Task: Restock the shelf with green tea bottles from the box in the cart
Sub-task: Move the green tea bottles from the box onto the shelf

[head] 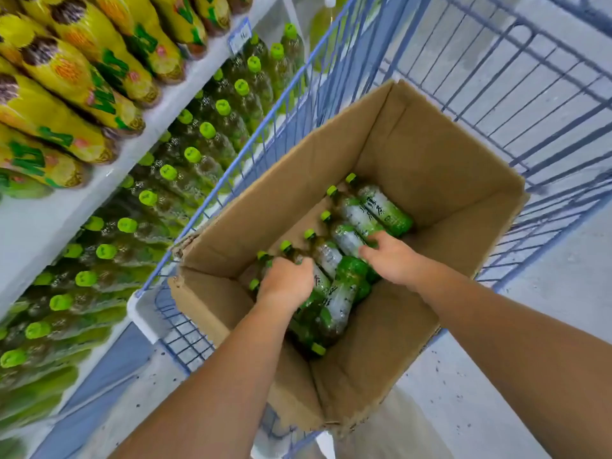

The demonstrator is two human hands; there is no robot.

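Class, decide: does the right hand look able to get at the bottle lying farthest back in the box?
Probably yes: the box is open-topped, nothing covers that bottle, and the right hand is close by.

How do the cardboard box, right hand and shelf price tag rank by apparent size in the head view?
1. cardboard box, largest
2. right hand
3. shelf price tag, smallest, though it sits farther away
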